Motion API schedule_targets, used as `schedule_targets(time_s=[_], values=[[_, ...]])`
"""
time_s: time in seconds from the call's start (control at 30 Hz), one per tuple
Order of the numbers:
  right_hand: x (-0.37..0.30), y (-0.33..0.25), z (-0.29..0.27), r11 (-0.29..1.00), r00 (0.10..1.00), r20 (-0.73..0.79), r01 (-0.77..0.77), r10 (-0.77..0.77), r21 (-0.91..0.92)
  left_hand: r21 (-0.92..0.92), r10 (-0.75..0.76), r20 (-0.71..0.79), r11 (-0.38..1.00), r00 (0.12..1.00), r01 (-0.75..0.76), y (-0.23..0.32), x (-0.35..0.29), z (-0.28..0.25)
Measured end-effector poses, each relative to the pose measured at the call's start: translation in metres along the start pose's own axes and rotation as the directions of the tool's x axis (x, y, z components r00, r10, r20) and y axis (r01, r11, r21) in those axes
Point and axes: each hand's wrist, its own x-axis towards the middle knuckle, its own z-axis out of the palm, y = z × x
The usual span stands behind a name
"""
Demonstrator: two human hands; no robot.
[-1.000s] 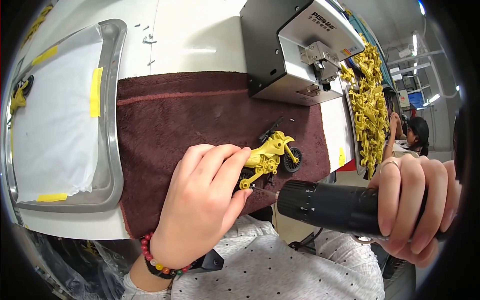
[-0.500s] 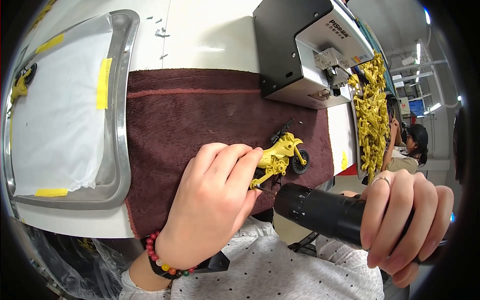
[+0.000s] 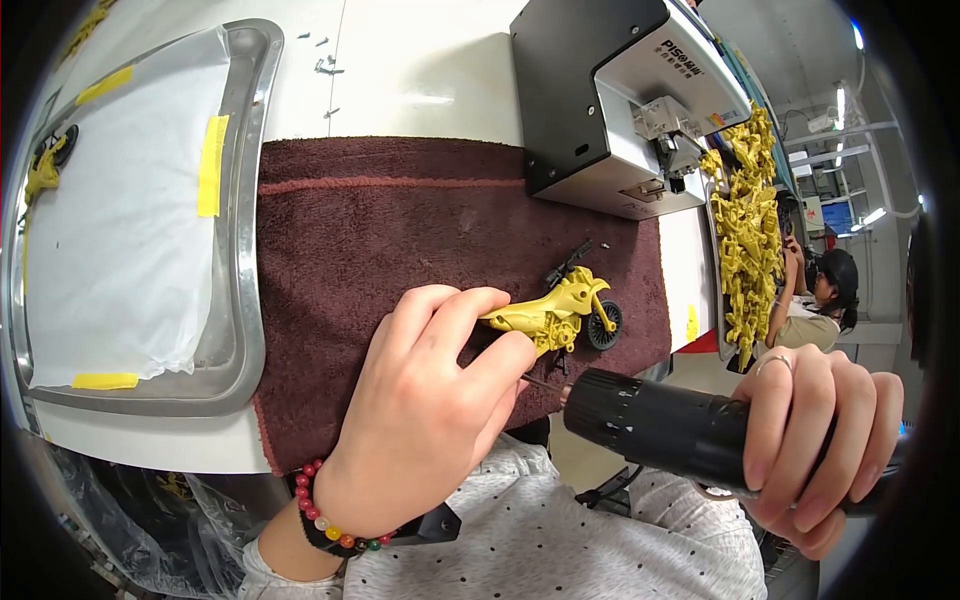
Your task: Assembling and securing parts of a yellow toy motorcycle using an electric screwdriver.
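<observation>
I find the yellow toy motorcycle [image 3: 560, 315] lying on the dark red towel [image 3: 400, 230], near the towel's right front part, its black wheel [image 3: 604, 326] pointing right and its black handlebar [image 3: 567, 264] sticking up and away from me. The left hand [image 3: 425, 410] is closed on the rear half of the motorcycle, thumb and forefinger pinching the yellow body, the other fingers curled beneath it. A bead bracelet [image 3: 335, 525] of red and mixed colours sits on that wrist.

The right hand [image 3: 815, 440] is wrapped fully around a black electric screwdriver [image 3: 660, 425], which lies nearly level and points left. Its thin bit [image 3: 543, 383] reaches to just under the motorcycle, beside the left thumb; I cannot tell whether the tip touches the toy. A ring shows on one finger of this hand.

Outward from there, the towel covers the middle of a white worktable [image 3: 420, 70]. Behind the towel's right corner stands a black and grey box-shaped machine [image 3: 610, 100], its base overlapping the towel's far edge. To the right of it lies a long heap of yellow plastic parts [image 3: 745, 230]. At the left, touching the towel's left edge, sits a metal tray [image 3: 240, 300] lined with white paper [image 3: 120, 230] fixed by strips of yellow tape [image 3: 211, 165]. A few small dark screws [image 3: 325, 65] lie on the table beyond the tray. Another person [image 3: 815, 295] is seated at far right.
</observation>
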Motion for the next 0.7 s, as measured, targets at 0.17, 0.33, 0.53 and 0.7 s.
schedule_targets(time_s=[0.17,0.33,0.53,0.7], values=[[-0.002,0.001,-0.007,1.0,1.0,-0.008,0.024,-0.024,0.011,0.005,-0.016,0.002,1.0,1.0,0.016,-0.001,0.001,0.001],[0.0,0.003,-0.007,1.0,0.999,0.031,-0.02,0.02,0.01,0.001,-0.027,0.0,1.0,1.0,0.027,0.001,-0.001,0.0],[0.003,0.001,-0.005,0.997,0.997,0.03,-0.071,0.071,-0.003,0.005,-0.02,0.014,1.0,1.0,0.02,0.0,0.001,-0.001],[0.01,0.001,0.0,0.996,0.994,0.065,-0.091,0.092,-0.017,-0.02,-0.057,0.006,0.998,0.998,0.058,0.005,0.002,-0.005]])
